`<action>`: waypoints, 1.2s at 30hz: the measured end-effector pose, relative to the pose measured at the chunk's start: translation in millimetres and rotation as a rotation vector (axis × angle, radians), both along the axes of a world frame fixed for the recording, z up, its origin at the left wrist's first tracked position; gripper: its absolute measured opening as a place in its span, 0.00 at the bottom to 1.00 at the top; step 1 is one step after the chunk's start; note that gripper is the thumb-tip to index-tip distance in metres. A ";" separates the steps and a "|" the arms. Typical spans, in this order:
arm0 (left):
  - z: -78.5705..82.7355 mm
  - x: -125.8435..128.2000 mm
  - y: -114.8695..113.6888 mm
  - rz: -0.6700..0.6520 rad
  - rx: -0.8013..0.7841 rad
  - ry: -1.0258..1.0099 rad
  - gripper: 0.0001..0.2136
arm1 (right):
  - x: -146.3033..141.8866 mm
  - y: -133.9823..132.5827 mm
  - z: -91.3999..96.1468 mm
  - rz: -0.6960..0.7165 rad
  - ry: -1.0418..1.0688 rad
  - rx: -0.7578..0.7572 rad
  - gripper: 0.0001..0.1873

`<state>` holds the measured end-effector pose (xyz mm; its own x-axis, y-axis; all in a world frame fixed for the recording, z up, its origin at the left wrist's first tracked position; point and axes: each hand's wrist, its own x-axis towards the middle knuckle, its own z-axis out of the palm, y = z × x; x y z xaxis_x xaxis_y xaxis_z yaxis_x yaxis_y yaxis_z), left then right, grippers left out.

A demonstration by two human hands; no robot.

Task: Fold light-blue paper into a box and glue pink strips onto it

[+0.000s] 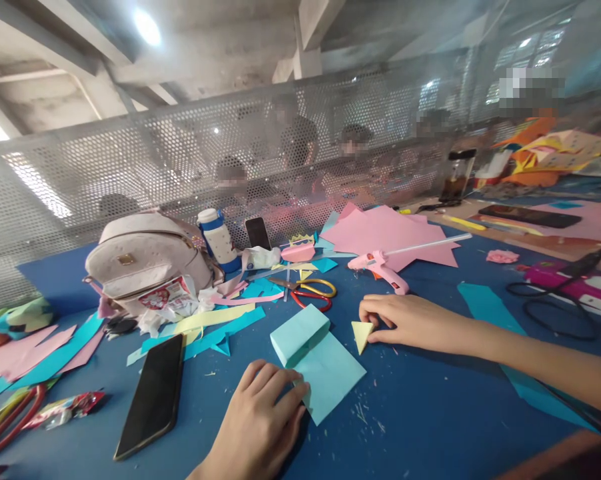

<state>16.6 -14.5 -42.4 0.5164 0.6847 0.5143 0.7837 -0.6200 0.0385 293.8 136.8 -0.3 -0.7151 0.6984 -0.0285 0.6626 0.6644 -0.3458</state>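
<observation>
A light-blue sheet of paper (330, 380) lies on the blue table, its upper left end folded over into a raised flap (298, 333). My left hand (265, 413) is at the sheet's lower left edge, fingers curled, with thumb and forefinger closed on that edge. To the right of the sheet, my right hand (405, 320) pinches a small pale-yellow paper triangle (361, 335) between thumb and fingers, close to the tabletop. Beyond both hands lie scissors (315, 293) with red and yellow handles and a pink glue gun (380, 267) with a clear glue stick in its back.
A black phone (153, 397) lies left of my left hand. Behind it are paper strips (230, 333), a pale backpack (145, 257) and a bottle (218, 240). Pink paper (405, 233) lies at the back. On the right are a blue strip (485, 310) and a corded magenta power strip (575, 287). People sit behind the perforated screen (180, 160).
</observation>
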 end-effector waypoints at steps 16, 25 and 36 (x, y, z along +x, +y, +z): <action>1.5 -0.5 0.3 0.002 -0.017 0.022 0.12 | -15.5 8.1 -24.6 0.663 0.050 0.772 0.16; 1.4 -0.3 0.2 0.001 -0.027 0.023 0.13 | -14.8 6.0 -27.7 0.619 0.002 0.738 0.15; -3.0 -2.8 -0.1 -0.004 -0.046 0.023 0.13 | -8.0 6.6 -15.9 0.551 0.109 0.685 0.15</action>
